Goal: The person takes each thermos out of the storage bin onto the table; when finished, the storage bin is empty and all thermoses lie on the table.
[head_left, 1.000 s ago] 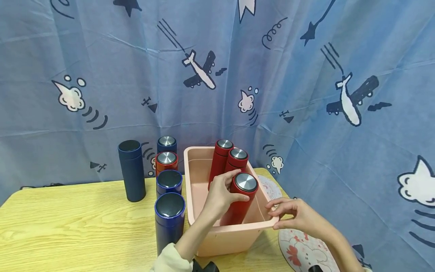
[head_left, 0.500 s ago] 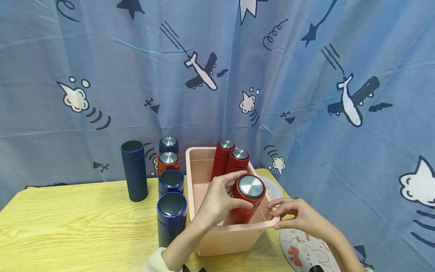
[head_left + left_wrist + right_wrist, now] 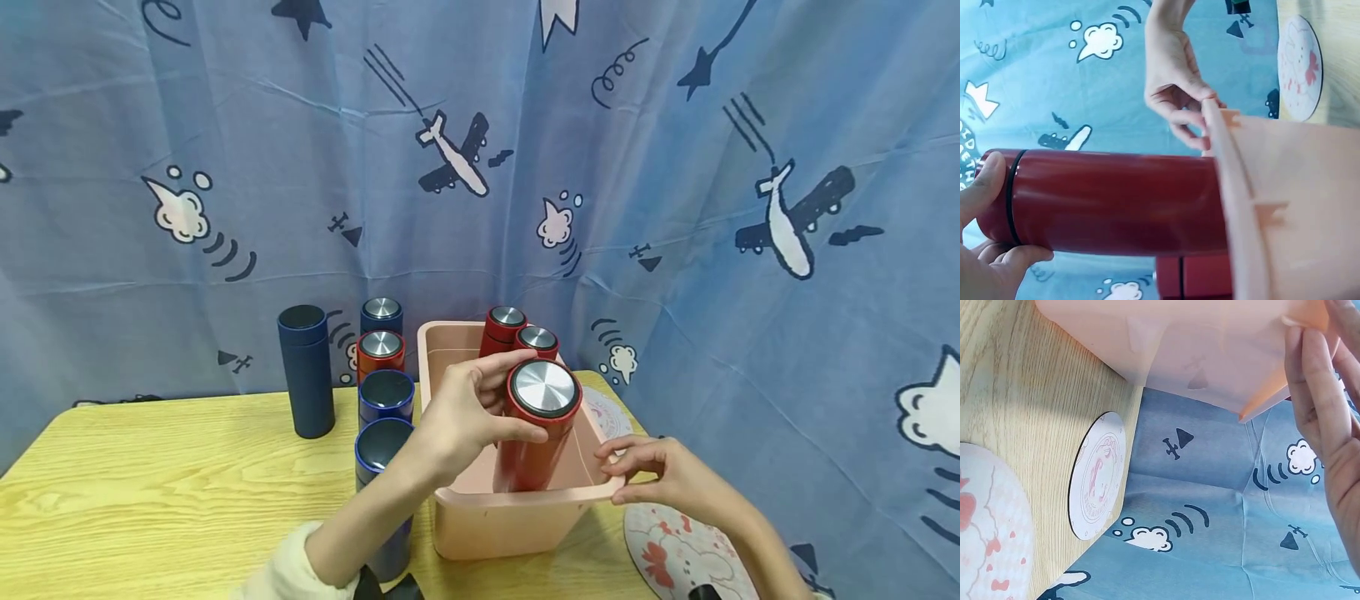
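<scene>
My left hand (image 3: pixel 457 421) grips a red thermos bottle (image 3: pixel 528 458) just below its silver-topped lid. In the left wrist view, thumb and fingers wrap the lid end of this red bottle (image 3: pixel 1116 203), and its lower end is hidden behind the bin's rim. A pink plastic bin (image 3: pixel 502 533) surrounds the bottle's lower part. Two more red bottles stand at the bin's far right, one (image 3: pixel 504 333) behind the other (image 3: pixel 542 340). My right hand (image 3: pixel 667 477) pinches the bin's near right corner, as the right wrist view also shows, with fingers (image 3: pixel 1322 394) over the rim.
Left of the bin runs a row: a blue bottle (image 3: pixel 382 310), an orange-red one (image 3: pixel 381 348) and two glossy blue ones, the nearer (image 3: pixel 390 554) partly behind my left forearm. A dark blue bottle (image 3: pixel 307 383) stands apart. Round mats (image 3: pixel 686 542) lie right of the bin. A curtain (image 3: pixel 300 167) hangs behind.
The left hand has lifted the red bottle higher within the bin, its lid now nearer the camera. The right hand keeps its hold on the corner. The head view has shifted slightly left.
</scene>
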A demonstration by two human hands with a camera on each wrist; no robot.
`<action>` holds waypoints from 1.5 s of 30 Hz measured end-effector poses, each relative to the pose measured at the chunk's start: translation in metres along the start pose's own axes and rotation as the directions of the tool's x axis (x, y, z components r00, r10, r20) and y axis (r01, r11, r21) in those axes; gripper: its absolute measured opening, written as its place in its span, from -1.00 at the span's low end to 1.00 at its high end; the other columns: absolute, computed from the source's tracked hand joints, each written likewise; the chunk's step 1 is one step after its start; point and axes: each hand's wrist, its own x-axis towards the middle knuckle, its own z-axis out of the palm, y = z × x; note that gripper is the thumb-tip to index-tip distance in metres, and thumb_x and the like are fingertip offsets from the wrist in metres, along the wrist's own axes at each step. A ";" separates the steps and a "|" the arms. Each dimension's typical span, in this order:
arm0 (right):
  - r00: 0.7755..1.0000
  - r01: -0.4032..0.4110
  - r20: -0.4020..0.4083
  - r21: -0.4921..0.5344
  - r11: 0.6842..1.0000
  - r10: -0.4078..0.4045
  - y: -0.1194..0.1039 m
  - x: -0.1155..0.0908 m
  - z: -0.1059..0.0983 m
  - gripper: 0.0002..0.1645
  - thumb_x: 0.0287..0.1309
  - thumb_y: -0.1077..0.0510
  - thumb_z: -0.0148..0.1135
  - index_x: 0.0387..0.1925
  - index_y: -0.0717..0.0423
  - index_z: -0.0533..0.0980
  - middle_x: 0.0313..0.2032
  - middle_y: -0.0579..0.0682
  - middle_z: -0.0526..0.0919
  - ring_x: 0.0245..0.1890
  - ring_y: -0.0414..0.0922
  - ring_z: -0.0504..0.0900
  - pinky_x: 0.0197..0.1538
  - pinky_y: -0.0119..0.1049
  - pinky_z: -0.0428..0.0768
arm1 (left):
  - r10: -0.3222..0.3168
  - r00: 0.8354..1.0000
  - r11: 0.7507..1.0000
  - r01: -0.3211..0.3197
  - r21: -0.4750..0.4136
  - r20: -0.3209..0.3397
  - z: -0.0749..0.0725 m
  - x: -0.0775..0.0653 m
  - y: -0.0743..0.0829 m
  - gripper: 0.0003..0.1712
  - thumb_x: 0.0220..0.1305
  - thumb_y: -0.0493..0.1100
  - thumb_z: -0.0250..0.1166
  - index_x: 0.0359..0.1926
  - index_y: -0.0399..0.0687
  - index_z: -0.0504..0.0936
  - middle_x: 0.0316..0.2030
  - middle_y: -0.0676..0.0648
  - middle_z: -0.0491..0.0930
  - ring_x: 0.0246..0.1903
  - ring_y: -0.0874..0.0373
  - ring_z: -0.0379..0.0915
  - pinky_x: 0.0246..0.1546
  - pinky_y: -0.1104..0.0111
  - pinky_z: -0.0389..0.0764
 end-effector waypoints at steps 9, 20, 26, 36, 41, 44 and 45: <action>0.999 0.033 -0.004 -0.015 0.999 -0.033 0.000 0.001 0.000 -0.78 0.01 0.34 0.38 -0.24 0.36 0.64 -0.02 0.20 0.60 -0.01 -0.32 0.56 -0.14 -0.37 0.65 | -0.029 0.999 0.999 0.030 -0.021 0.036 -0.019 0.004 0.034 -0.14 -0.15 -0.63 0.40 0.27 -0.24 0.43 0.06 -0.23 0.58 0.05 0.02 0.55 0.00 0.28 0.58; 1.000 0.014 0.000 0.003 1.000 -0.014 -0.002 -0.001 0.001 -0.77 0.04 0.33 0.36 -0.23 0.40 0.62 -0.01 0.24 0.59 0.01 -0.34 0.56 -0.13 -0.37 0.65 | -0.056 0.998 0.995 0.057 0.087 -0.018 -0.040 0.013 0.063 -0.22 -0.07 -0.50 0.45 0.25 -0.18 0.46 0.01 -0.17 0.63 0.01 0.06 0.58 -0.01 0.30 0.59; 1.000 0.011 -0.004 0.009 1.000 -0.011 -0.001 -0.001 0.000 -0.76 0.03 0.33 0.36 -0.23 0.40 0.62 0.00 0.20 0.59 0.01 -0.34 0.56 -0.12 -0.35 0.65 | -0.039 0.999 0.984 0.041 0.171 -0.012 -0.052 0.016 0.079 -0.24 -0.01 -0.41 0.45 0.27 -0.12 0.45 0.02 -0.13 0.62 0.02 0.08 0.56 0.03 0.26 0.57; 1.000 0.023 -0.001 0.033 0.999 -0.022 0.000 -0.002 0.001 -0.77 0.03 0.34 0.36 -0.23 0.40 0.62 0.00 0.14 0.60 0.01 -0.33 0.56 -0.14 -0.34 0.66 | -0.074 0.997 0.983 0.067 0.169 0.038 -0.059 0.004 0.096 -0.23 0.00 -0.40 0.45 0.28 -0.03 0.46 0.01 -0.06 0.64 0.04 0.14 0.54 0.10 0.22 0.52; 1.000 0.017 -0.006 0.030 0.999 -0.017 0.000 -0.002 0.001 -0.77 0.02 0.34 0.37 -0.23 0.40 0.62 -0.01 0.17 0.60 0.01 -0.33 0.56 -0.14 -0.33 0.66 | -0.121 0.990 0.979 0.107 0.175 0.075 -0.062 -0.005 0.099 -0.21 -0.02 -0.41 0.45 0.28 -0.02 0.45 0.02 -0.05 0.63 0.04 0.12 0.55 0.06 0.20 0.55; 1.000 0.016 -0.009 0.026 1.000 -0.015 0.000 -0.001 0.001 -0.77 0.02 0.34 0.37 -0.24 0.39 0.62 -0.01 0.17 0.60 0.01 -0.33 0.56 -0.13 -0.32 0.66 | -0.132 0.987 0.979 0.117 0.164 0.087 -0.065 -0.010 0.102 -0.21 -0.03 -0.42 0.45 0.28 -0.03 0.45 0.02 -0.05 0.63 0.02 0.09 0.57 0.00 0.22 0.59; 1.000 0.016 -0.010 0.024 1.000 -0.016 0.001 -0.001 0.001 -0.77 0.01 0.34 0.37 -0.24 0.39 0.63 -0.01 0.17 0.60 0.01 -0.33 0.56 -0.13 -0.32 0.66 | -0.132 0.987 0.981 0.117 0.156 0.094 -0.066 -0.013 0.103 -0.20 -0.03 -0.43 0.44 0.29 -0.04 0.44 0.03 -0.07 0.63 0.02 0.08 0.57 -0.01 0.22 0.60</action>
